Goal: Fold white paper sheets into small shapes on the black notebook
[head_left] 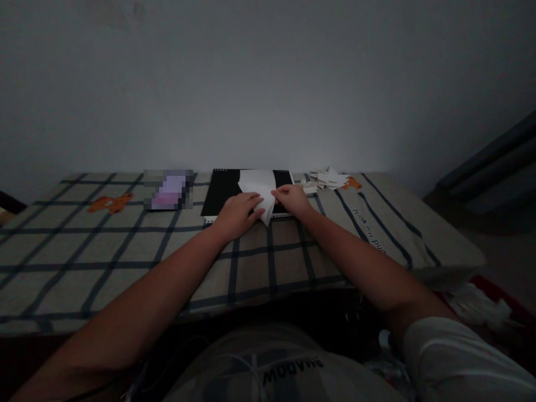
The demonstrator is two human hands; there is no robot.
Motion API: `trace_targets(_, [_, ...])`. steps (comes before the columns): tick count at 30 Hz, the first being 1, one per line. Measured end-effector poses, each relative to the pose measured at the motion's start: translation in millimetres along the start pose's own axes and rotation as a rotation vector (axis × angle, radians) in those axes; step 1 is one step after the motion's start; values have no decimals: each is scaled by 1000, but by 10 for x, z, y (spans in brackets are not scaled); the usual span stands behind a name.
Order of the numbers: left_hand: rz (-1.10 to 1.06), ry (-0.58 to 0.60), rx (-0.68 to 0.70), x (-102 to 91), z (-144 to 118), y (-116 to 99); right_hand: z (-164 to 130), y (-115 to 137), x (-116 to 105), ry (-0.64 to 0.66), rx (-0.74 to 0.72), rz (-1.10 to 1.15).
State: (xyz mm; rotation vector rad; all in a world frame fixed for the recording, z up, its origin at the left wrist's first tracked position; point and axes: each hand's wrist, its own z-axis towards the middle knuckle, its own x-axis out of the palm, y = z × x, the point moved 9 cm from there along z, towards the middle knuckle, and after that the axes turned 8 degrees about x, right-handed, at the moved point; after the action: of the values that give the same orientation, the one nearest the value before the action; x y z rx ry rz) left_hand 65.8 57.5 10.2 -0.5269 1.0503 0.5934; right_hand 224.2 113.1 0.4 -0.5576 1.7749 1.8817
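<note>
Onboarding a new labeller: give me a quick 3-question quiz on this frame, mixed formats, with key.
1. True or false: both hands rest on the white paper that lies on the black mat.
2. Multiple choice: where is the pile of folded papers? A) at the table's far edge, right of the mat; B) under the left hand; C) on the person's lap.
3. Fill in: the checked tablecloth shows an orange ____ figure left of the mat.

Key: 1 true, the right hand presses the paper's right side and the left its lower edge; 2 A; 3 bear.
</note>
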Motion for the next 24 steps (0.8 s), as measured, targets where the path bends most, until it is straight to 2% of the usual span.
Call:
trace_targets(2, [29,75,11,86,6,-33,-1,19,18,-13,-52,-140])
trace_targets(5, [45,107,-3,115,7,3,12,10,21,-25,-94,-302])
trace_targets(9, [19,122,17,107,11,69,57,-6,-58,-33,-141,-348])
trace_targets(12, [-28,133,42,91,11,114,46,99,-150,-96,-315,-354])
trace_targets(14, [-57,159,29,88,2,161,-16,194,-82,-51,-499,-388])
trace_targets(16, [-91,173,22,79,-8,195,-77,214,57,46,-616,-454])
trace_targets(20, [-130,133,48,38,-13,209,-159,161,270,213,-651,-556])
trace_targets(24, [-114,40,109,-27,-11,162,-219,220,218,212,-634,-622])
